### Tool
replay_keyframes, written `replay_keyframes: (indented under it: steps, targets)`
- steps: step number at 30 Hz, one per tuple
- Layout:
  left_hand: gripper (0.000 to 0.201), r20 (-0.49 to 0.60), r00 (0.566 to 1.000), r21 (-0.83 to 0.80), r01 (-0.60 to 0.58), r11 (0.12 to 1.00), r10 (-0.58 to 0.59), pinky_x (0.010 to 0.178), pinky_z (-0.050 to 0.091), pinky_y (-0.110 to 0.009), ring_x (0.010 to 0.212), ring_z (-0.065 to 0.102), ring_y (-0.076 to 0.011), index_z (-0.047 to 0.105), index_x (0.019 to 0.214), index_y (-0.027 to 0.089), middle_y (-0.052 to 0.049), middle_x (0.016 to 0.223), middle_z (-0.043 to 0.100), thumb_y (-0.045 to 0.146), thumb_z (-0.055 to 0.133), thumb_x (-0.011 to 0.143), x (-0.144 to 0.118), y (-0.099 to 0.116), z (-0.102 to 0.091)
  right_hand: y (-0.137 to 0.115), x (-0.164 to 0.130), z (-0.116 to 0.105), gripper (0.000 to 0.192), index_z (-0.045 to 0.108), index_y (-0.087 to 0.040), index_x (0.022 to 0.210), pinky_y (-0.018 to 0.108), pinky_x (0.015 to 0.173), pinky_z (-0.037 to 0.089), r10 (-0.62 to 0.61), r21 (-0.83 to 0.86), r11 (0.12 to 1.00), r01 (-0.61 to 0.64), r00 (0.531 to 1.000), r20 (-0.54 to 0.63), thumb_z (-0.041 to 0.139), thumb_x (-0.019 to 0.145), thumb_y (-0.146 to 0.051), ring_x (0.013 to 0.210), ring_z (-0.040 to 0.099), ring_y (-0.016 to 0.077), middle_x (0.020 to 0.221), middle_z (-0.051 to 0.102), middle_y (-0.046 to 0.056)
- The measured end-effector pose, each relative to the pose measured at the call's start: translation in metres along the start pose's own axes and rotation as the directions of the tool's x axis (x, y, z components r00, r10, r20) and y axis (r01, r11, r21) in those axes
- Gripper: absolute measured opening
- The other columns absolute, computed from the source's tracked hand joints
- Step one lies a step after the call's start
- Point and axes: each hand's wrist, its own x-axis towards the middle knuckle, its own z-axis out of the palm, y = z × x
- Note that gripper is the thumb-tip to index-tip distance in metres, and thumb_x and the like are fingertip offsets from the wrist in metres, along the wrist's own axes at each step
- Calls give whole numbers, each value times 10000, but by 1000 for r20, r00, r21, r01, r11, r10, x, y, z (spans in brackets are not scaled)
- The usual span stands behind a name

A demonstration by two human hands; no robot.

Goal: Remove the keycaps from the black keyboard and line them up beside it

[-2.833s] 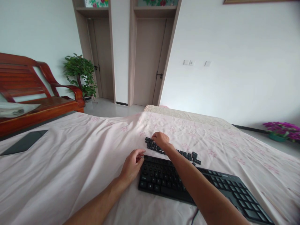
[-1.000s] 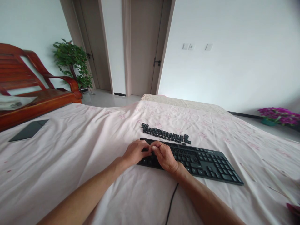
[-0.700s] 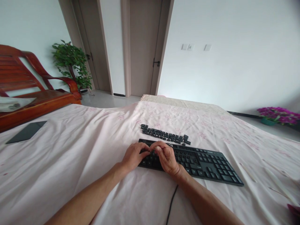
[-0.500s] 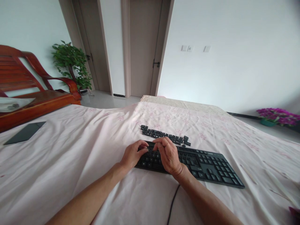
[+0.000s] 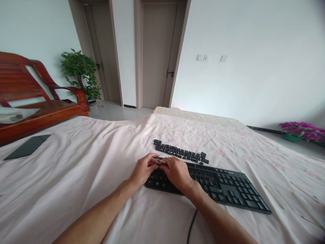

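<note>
Left hand and right hand curled, fingertips meeting, possibly pinching something thin, over flat black plastic keyboard, row of loose black keycaps at 12 o'clock, pink floral cloth beneath.

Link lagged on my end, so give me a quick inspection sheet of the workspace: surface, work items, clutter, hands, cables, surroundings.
Surface: pink floral cloth, wrinkled, covering the whole work area.
Work items: black keyboard lying flat; row of loose keycaps on the cloth just behind it.
Clutter: dark flat slab at far left; thin sticks at right.
Hands: left hand and right hand meet over the keyboard's left end, pinching a thin metal tool.
Cables: black cable running from the keyboard toward the camera.
Surroundings: wooden bench, potted plant, two doors, purple flowers.
</note>
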Motion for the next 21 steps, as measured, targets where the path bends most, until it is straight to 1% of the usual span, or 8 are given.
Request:
replay_keyframes:
  steps: [3,6,9,11,13,15,18,21]
  targets:
    - [414,-6,1000,-1,17,1000,-17,803,512,-296,825,658,-160,542,1191,197,-30,895,679,191,607,782,1,0,-1,6,7,0,107,693,-268,881,256,666,412,56,53,997,-57,998,31,629,795,-272,795,649,195,838,721,6]
    - [402,-90,996,39,10,999,-7,784,510,-281,839,640,-150,537,1213,207,-40,982,663,254,578,816,2,0,-2,23,28,-3,115,702,-275,865,243,654,416,139,146,979,-140,990,17,636,775,-298,771,650,176,814,721,-18]
    - [338,-191,981,165,2,986,30,777,506,-280,843,618,-149,581,1166,202,-52,1034,647,278,542,838,5,-2,-4,47,60,-9,153,712,-262,874,237,633,419,294,178,942,-286,956,-17,644,750,-319,759,645,173,797,717,-17]
    - [305,-234,971,222,9,975,44,773,506,-283,834,613,-148,605,1124,195,-56,1041,644,256,533,834,6,-4,-5,60,81,-12,175,720,-261,891,235,622,415,373,139,920,-367,927,-20,635,751,-325,773,643,171,832,720,-10]
    - [290,-254,966,242,17,970,46,769,509,-285,828,617,-146,617,1099,192,-56,1042,646,232,524,827,8,-7,-6,70,98,-11,183,730,-259,892,237,623,414,410,95,909,-407,912,-9,633,751,-322,783,642,172,860,722,3]
    - [290,-261,964,244,22,970,43,764,514,-282,827,623,-145,622,1091,192,-56,1039,650,218,519,821,9,-10,-7,76,111,-7,171,742,-255,867,243,628,415,424,64,903,-424,906,10,640,740,-306,775,642,176,843,723,14]
    - [293,-264,964,248,31,968,37,758,515,-275,821,628,-143,629,1081,194,-52,1042,657,207,516,811,10,-13,-8,80,123,4,158,752,-256,836,251,639,422,445,32,895,-446,895,37,649,722,-292,771,644,183,806,721,24]
    - [295,-263,965,258,42,965,28,766,513,-276,811,629,-140,632,1078,199,-48,1042,660,198,508,810,10,-15,-9,83,130,14,169,755,-263,846,257,661,431,462,9,886,-463,885,55,652,718,-304,796,645,187,830,722,29]
